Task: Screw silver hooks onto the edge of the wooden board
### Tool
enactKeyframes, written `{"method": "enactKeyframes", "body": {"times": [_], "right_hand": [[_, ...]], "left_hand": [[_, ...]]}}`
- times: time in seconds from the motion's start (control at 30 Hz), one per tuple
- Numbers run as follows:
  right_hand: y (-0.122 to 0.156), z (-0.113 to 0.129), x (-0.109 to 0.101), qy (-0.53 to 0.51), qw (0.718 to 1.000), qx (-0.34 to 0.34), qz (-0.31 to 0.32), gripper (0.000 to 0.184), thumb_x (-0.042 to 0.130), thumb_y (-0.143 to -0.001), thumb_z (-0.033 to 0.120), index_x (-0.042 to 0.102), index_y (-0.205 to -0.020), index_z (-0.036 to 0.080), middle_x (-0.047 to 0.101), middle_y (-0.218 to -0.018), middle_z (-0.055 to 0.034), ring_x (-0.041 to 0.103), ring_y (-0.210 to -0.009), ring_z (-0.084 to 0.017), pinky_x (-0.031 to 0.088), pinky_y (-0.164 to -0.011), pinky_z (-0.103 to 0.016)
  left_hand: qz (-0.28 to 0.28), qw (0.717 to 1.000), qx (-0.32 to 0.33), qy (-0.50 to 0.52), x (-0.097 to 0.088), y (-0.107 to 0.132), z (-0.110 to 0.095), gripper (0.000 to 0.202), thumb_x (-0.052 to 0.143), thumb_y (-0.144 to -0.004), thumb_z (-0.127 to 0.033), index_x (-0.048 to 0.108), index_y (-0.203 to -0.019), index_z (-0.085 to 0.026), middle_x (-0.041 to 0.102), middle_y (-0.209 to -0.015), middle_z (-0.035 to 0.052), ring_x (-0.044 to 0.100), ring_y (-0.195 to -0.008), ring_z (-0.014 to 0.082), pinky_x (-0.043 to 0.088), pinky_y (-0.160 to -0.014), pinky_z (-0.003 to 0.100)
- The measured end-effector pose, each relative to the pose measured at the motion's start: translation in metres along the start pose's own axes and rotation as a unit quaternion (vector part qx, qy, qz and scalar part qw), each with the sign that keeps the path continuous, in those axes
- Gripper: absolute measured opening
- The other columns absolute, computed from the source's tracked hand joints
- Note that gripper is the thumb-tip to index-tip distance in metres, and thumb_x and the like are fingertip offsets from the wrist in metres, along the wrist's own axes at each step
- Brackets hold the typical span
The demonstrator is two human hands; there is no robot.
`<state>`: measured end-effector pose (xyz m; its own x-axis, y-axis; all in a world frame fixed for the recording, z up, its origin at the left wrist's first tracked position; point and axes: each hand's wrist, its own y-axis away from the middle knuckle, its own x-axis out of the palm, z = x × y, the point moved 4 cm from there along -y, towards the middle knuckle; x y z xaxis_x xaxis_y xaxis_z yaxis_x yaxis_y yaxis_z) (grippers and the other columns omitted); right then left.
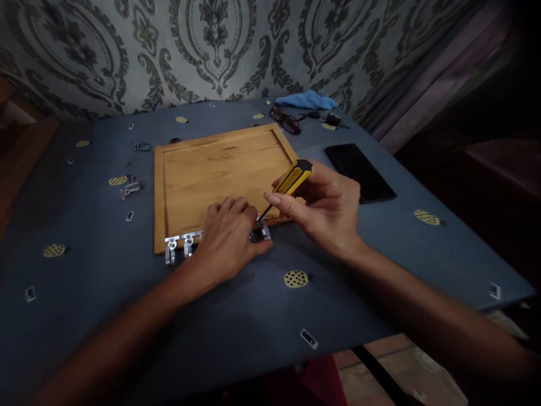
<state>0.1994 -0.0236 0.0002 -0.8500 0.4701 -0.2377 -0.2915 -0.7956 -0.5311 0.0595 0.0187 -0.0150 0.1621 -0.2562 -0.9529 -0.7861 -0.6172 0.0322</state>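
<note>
A wooden board (220,169) with a raised rim lies flat on the table. Several metal clips (170,251) sit in a row along its near edge. My left hand (230,239) rests over that edge, its thumb and forefinger closed around the rightmost metal clip (262,230). My right hand (329,206) grips a screwdriver (293,177) with a yellow and black handle, held at a slant. The screwdriver's tip meets the top of that clip, beside my left forefinger; any screw under the tip is too small to make out.
Loose metal clips (131,189) lie left of the board, with another small metal piece (142,146) behind them. A black phone (359,172) is at the right. Sunglasses (287,119), keys (328,117) and a blue cloth (306,100) lie at the back by the patterned wall.
</note>
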Motion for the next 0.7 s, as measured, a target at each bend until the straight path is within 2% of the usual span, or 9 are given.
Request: {"method": "enactKeyframes", "body": {"times": [0.17,0.47,0.7], "right_hand": [[0.0076,0.0054,-0.008,0.016,0.998,0.006,-0.059,0.033,0.08,-0.078,0.057,0.067,-0.079,0.027,0.061,-0.077,-0.0007,0.055,-0.058,-0.015,0.05,-0.05,-0.031],[0.006,0.0028,-0.0073,0.027,0.999,0.004,-0.031,0.036,0.08,-0.079,0.056,0.062,-0.075,0.025,0.057,-0.07,0.0002,0.056,-0.057,-0.016,0.049,-0.049,-0.031],[0.006,-0.0012,-0.0074,0.021,0.999,0.011,-0.028,0.032,0.082,-0.078,0.051,0.065,-0.075,0.024,0.059,-0.069,0.0006,0.061,-0.061,-0.017,0.056,-0.054,-0.033]], "left_hand": [[-0.006,1.0,0.0,-0.005,-0.0005,0.0,-0.0008,0.034,0.077,-0.084,-0.044,0.068,-0.102,-0.016,0.066,-0.109,0.009,0.058,-0.108,0.0312,0.045,-0.091,0.045],[0.011,1.0,-0.01,-0.01,-0.0027,-0.001,-0.0022,0.037,0.077,-0.085,-0.044,0.068,-0.105,-0.015,0.065,-0.111,0.0101,0.058,-0.109,0.0317,0.046,-0.094,0.046],[0.006,1.0,-0.012,-0.005,-0.0023,-0.0008,-0.002,0.033,0.077,-0.084,-0.043,0.067,-0.103,-0.017,0.065,-0.112,0.0092,0.058,-0.11,0.031,0.045,-0.094,0.045]]}}
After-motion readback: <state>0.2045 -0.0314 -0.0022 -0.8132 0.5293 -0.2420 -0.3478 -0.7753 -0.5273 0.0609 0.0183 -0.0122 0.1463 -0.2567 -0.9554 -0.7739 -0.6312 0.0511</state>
